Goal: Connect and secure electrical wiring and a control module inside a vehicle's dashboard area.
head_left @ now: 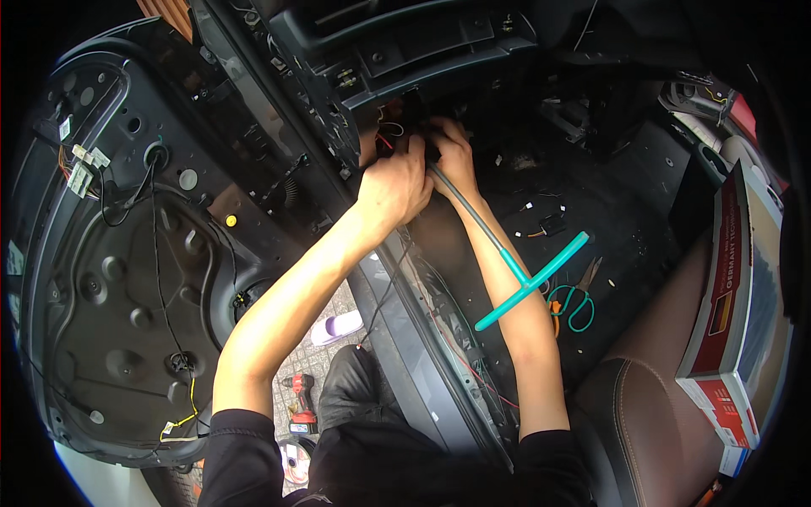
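Observation:
Both my hands are close together under the dashboard edge, by the door opening. My left hand [394, 188] is closed, its fingertips hidden around something dark beside thin white and red wires [390, 131]. My right hand [453, 155] curls in next to it, its grip partly hidden. A T-handle wrench [498, 241], teal at its crossbar with a dark shaft, slants across my right forearm. Its shaft end disappears between my two hands, and which hand bears it is unclear.
Scissors [579, 296] with teal handles and small connectors [549, 224] lie on the dark car floor. A stripped door [127, 279] with loose wiring stands left. A red drill [301, 397] and a pale slipper [337, 327] are on the paving. A box [731, 321] sits on the brown seat [659, 406].

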The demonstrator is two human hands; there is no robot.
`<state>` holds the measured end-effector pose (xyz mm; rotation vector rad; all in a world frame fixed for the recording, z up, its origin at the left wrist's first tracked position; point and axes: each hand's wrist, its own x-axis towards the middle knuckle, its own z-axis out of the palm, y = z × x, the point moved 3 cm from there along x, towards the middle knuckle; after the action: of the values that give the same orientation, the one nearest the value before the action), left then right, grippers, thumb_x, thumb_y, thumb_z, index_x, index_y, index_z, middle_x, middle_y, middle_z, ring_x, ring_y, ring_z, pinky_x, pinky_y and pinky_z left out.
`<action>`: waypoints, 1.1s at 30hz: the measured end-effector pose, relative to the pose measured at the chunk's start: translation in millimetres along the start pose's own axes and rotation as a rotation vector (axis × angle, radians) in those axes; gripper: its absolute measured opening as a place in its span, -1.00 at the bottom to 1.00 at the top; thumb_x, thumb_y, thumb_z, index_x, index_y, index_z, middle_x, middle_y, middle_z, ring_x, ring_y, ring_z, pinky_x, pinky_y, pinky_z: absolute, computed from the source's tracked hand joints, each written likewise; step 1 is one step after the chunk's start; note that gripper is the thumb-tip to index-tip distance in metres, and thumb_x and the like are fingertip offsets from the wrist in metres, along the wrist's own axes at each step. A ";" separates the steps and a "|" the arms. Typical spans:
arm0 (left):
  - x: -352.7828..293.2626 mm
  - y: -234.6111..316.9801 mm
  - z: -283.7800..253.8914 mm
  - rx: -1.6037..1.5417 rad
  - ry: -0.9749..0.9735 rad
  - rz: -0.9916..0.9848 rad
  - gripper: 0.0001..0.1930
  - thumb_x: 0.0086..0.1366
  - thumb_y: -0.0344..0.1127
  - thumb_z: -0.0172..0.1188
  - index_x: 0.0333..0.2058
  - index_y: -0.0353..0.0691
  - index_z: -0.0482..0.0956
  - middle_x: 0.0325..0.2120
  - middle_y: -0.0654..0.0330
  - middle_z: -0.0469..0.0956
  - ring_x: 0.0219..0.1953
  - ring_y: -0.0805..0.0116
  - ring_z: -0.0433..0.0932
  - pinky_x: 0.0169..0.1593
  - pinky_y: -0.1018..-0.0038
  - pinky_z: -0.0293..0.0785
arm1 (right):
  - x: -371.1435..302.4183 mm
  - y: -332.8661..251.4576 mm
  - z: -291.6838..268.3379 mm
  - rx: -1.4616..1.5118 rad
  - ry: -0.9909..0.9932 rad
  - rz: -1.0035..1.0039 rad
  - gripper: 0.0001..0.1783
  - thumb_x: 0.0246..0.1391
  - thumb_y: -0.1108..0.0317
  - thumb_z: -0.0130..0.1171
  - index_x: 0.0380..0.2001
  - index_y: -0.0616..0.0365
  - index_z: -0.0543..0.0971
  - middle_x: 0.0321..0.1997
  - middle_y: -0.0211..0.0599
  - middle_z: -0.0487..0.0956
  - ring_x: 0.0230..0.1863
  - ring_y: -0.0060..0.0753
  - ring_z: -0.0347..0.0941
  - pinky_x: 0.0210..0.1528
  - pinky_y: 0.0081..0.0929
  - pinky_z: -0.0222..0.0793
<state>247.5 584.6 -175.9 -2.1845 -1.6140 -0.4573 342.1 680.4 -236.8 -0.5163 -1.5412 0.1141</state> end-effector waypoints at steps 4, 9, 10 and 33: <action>4.5 -2.9 -0.9 0.044 -0.005 0.024 -0.60 0.17 -0.27 0.19 -0.11 -0.40 0.36 -0.33 -0.17 0.60 -0.41 -0.08 0.70 -0.40 0.15 0.66 | -3.2 0.5 2.4 0.029 0.060 -0.015 -0.71 -0.16 0.50 0.31 -0.26 0.28 0.70 0.06 -0.07 0.60 0.09 0.07 0.50 0.12 -0.20 0.45; -1.1 -5.3 -4.8 0.075 -0.004 0.085 -0.57 0.15 -0.26 0.21 -0.09 -0.43 0.40 -0.31 -0.14 0.60 -0.42 -0.04 0.70 -0.41 0.18 0.68 | -4.7 -2.0 3.2 0.040 0.110 -0.018 -0.71 -0.18 0.55 0.27 -0.27 0.29 0.69 0.08 -0.07 0.59 0.08 0.07 0.50 0.12 -0.22 0.46; -2.2 -5.1 -6.2 0.072 -0.007 0.090 -0.56 0.15 -0.26 0.21 -0.08 -0.44 0.40 -0.31 -0.14 0.60 -0.43 -0.04 0.70 -0.41 0.18 0.68 | -4.7 -3.6 2.7 0.033 0.119 -0.035 -0.71 -0.18 0.56 0.26 -0.27 0.29 0.69 0.08 -0.06 0.59 0.08 0.07 0.50 0.12 -0.22 0.46; -13.4 -5.5 -13.0 0.016 -0.078 0.080 -0.61 0.24 -0.19 0.24 -0.09 -0.34 0.39 0.03 -0.22 0.45 -0.33 -0.11 0.68 -0.28 0.12 0.67 | -3.0 -10.4 -2.7 -0.118 0.008 -0.051 -0.64 -0.14 0.63 0.16 -0.18 0.25 0.67 0.01 -0.09 0.57 0.04 0.07 0.48 0.10 -0.16 0.46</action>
<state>237.9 568.6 -170.3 -2.2716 -1.5574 -0.3386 342.0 669.3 -235.4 -0.5694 -1.5584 -0.0180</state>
